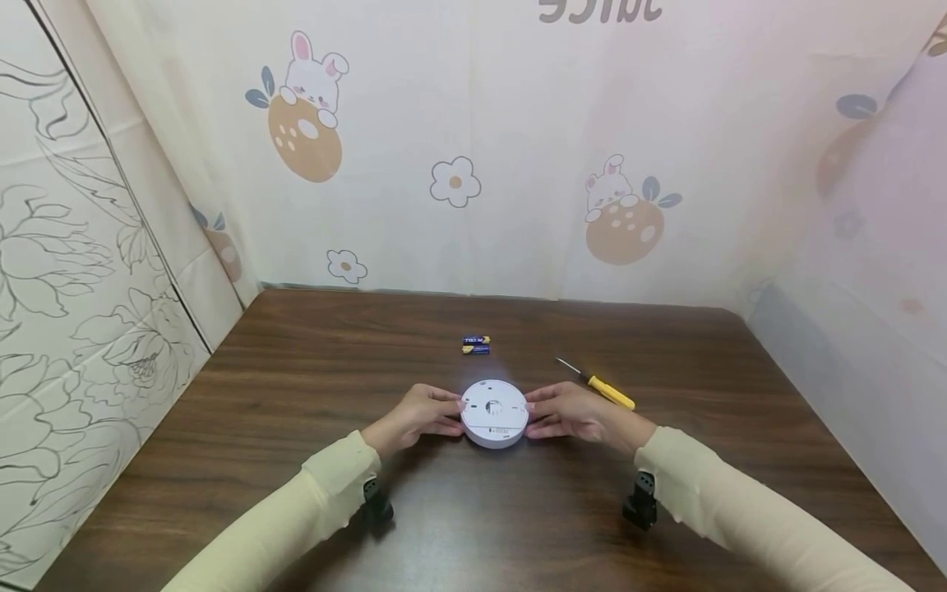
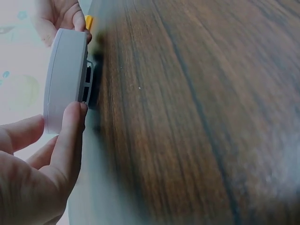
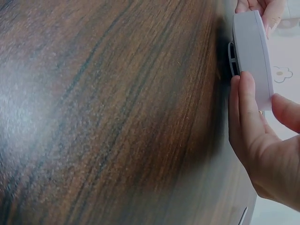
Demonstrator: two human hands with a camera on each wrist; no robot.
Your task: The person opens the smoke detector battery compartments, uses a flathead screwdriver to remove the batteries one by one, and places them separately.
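A round white smoke detector (image 1: 510, 418) is held between both hands near the middle of the table, its flat back with small slots facing up. At its left edge the left hand (image 1: 420, 416) grips the rim with thumb and fingers. My right hand (image 1: 575, 413) pinches the opposite edge in the same way. Both wrist views show the smoke detector (image 2: 65, 77) side-on, its slotted vent (image 3: 231, 58) pointing down at the tabletop. A narrow gap seems to lie under the vent; whether it touches the wood I cannot tell.
Two blue and gold batteries (image 1: 476, 349) lie side by side beyond the smoke detector on the dark wood table (image 1: 355, 345). A screwdriver (image 1: 611, 393) with a yellow handle lies just beyond the right hand. Printed curtains (image 1: 518, 230) hang along the table's far edge and sides.
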